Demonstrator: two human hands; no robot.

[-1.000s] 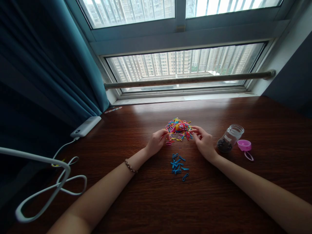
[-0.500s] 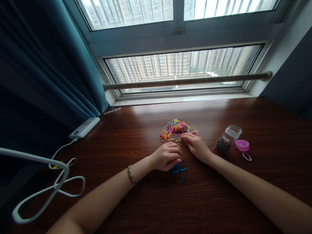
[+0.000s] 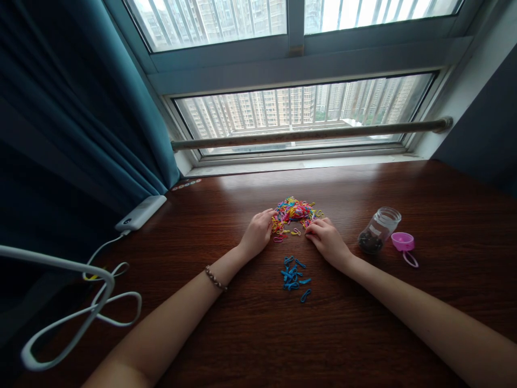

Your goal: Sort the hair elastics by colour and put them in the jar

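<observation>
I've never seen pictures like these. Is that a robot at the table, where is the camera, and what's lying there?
There is no robot: these are a person's bare hands, and every picture comes from one camera worn on their head. The left hand and right hand are at either side of a colourful pile of small loops; whether the fingers hold any is too small to tell. Nearer the person lie blue loops. To the right are a clear jar with dark contents and a pink lid.
</observation>
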